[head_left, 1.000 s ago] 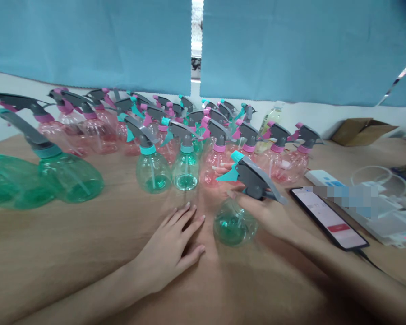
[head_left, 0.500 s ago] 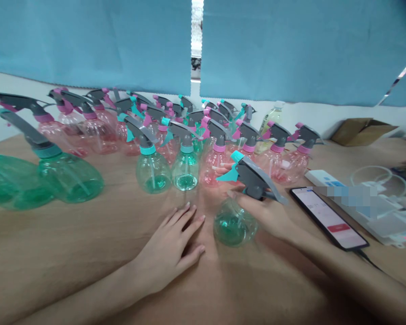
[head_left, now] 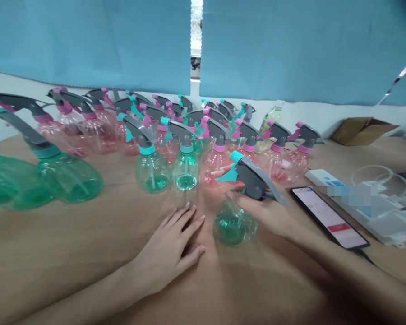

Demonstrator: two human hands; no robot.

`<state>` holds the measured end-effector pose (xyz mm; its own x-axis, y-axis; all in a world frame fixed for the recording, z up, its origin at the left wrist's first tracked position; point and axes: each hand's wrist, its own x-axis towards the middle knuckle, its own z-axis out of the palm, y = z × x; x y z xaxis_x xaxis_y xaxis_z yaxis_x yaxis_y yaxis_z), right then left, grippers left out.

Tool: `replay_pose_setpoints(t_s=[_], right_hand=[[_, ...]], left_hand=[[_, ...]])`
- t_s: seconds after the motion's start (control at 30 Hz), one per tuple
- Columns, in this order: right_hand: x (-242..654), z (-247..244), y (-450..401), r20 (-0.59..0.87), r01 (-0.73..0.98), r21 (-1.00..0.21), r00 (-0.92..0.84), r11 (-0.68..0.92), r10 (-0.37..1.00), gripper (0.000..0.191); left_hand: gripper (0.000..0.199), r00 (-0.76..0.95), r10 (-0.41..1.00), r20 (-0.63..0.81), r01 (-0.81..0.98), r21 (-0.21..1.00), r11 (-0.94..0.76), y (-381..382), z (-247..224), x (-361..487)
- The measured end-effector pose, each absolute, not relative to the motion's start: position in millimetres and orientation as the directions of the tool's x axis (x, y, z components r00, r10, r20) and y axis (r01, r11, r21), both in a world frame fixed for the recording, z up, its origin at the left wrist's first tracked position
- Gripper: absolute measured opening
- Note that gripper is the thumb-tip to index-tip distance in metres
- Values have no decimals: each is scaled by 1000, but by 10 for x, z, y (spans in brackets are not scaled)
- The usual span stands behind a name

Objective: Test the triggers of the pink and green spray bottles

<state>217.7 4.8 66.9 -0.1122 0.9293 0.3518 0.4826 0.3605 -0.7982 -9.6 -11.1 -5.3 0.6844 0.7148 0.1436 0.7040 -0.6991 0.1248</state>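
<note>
My right hand [head_left: 257, 205] is wrapped round the neck of a green spray bottle [head_left: 232, 228] with a grey trigger head and turquoise nozzle. That bottle stands tilted slightly, its fingers' far side partly hidden behind the head. My left hand [head_left: 174, 239] lies flat on the wooden table [head_left: 122, 239], fingers spread, holding nothing, to the left of the held bottle. Two clear green bottles with turquoise collars, one [head_left: 153, 174] beside the other [head_left: 185, 169], stand just beyond my left hand. A pink bottle [head_left: 213, 167] is behind my right hand's fingers.
Several pink and green spray bottles stand in rows at the back. Larger-looking green bottles [head_left: 69, 178] are at the left. On the right lie a phone [head_left: 328, 216] with a cable, a white power strip [head_left: 385, 225] and a cardboard box [head_left: 362, 130]. Blue curtains hang behind.
</note>
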Motion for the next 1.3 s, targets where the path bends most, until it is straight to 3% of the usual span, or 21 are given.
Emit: replay_pose_setpoints(t_s=[0.4,0.6,0.83,1.0,1.17,1.3], right_hand=[[2109,799,2,298,435,-850,-69,298,952,3],[2107,861,-45,297,501,-822,-26,270,955,7],[2077,799,-16,299,332,-894,-56,300,953,15],[2097,687,-2,335,385,-865,-34,322,942,9],[2127,586,59,399,354,-842,-96,406,912,22],[2150,544,106,383,474,-773,-181,421,906,23]], left_hand=[[56,688,714,128,708,96,-699,-109,-53,-91],[56,690,714,120,707,100,-700,-113,-54,-102],[56,687,712,143,703,116,-702,-103,-87,-106],[56,690,707,153,700,105,-706,-104,-103,-113],[56,690,708,149,704,90,-705,-104,-82,-109],[56,691,710,136,704,96,-703,-95,-68,-100]])
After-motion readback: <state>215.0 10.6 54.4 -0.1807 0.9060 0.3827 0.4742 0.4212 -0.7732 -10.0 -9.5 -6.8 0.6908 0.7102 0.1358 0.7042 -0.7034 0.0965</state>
